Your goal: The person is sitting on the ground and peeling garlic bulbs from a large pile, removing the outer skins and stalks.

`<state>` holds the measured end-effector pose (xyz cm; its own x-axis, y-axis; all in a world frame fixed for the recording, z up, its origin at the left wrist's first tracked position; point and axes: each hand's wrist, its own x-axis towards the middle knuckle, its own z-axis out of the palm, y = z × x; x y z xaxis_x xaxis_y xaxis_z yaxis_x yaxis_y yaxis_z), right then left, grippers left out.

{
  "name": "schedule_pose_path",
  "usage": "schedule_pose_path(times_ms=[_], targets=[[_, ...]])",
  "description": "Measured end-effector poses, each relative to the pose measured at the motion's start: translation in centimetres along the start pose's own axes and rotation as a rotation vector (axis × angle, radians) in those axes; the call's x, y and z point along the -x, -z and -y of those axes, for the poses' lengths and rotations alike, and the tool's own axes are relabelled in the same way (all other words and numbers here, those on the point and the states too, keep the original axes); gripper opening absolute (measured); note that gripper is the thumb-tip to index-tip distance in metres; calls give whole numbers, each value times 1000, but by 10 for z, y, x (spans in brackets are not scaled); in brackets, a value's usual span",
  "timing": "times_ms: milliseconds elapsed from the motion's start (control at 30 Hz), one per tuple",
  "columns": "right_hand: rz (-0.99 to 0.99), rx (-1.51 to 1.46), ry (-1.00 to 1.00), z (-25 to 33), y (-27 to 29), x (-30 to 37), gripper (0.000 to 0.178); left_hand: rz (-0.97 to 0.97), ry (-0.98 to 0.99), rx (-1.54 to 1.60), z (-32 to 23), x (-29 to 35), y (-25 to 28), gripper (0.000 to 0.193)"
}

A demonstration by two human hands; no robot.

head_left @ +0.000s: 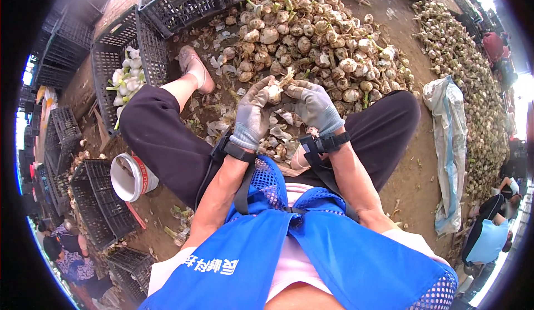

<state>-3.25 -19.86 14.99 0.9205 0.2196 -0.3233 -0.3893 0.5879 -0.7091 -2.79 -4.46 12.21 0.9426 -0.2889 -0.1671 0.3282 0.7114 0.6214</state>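
Observation:
My left hand [252,114], in a grey work glove, holds a garlic bulb [273,93] with dirty, brownish outer skin. The bulb is up in front of me, between my knees. My right hand [312,105], gloved too, pinches at the bulb's upper right side, by its dry stem and loose husk. Its fingertips are partly hidden. A large heap of unpeeled garlic [311,37] lies just beyond both hands. Below them, torn garlic skins [281,135] cover the ground between my legs.
To my left, a black plastic crate [103,82] holds cleaned white garlic. A white bucket [127,177] stands by my left thigh, near more black crates [103,199]. At right lie a pale woven sack [448,149] and another long garlic heap [473,104]. Other people [489,229] sit further off.

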Motion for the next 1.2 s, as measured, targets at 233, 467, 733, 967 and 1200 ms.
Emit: schedule_pose_path(times_ms=[233,467,733,967,1200], targets=[[-133,233,63,-5,-5,-5,17,19,-75,-65,3,6,-6,31],[-23,137,15,-1,4,2,18,-22,63,121,1,4,-6,31],[-12,1101,761,-17,3,7,14,128,-767,-1225,0,7,-20,28],[-207,736,316,-44,-1,-17,15,-448,259,-106,0,3,6,30],[-24,124,35,-26,4,4,20,-395,249,-216,-7,4,1,38]])
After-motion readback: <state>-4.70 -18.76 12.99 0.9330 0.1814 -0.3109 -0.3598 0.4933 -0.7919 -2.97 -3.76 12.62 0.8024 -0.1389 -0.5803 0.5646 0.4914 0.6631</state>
